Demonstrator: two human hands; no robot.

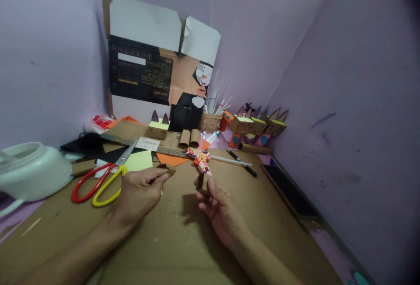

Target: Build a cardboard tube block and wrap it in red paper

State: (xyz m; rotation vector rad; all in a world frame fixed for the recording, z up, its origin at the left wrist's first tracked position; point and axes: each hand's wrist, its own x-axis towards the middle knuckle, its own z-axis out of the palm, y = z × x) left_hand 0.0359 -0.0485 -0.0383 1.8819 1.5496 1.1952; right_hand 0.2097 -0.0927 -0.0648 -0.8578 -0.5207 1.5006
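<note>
My left hand (142, 193) is closed in a pinch on a small brown cardboard piece (169, 169). A small folded cardboard piece (202, 184) sits between the thumb and fingers of my right hand (220, 206). Both pieces are held apart, above the cardboard sheet (157, 250) on the table. Just beyond my right hand lies a glue gun (199, 157) with a colourful pattern and a pale glue stick (229, 160) at its back. Scissors (113, 169) with red and yellow handles rest to the left of my left hand, partly hidden by it.
A white pot-like container (36, 171) stands at the left. Behind are cardboard rolls (189, 138), an eared cardboard box (159, 128), a basket of sticks (211, 121) and a large flattened carton (141, 68). A black pen (243, 164) and a dark phone-like slab (290, 191) lie right.
</note>
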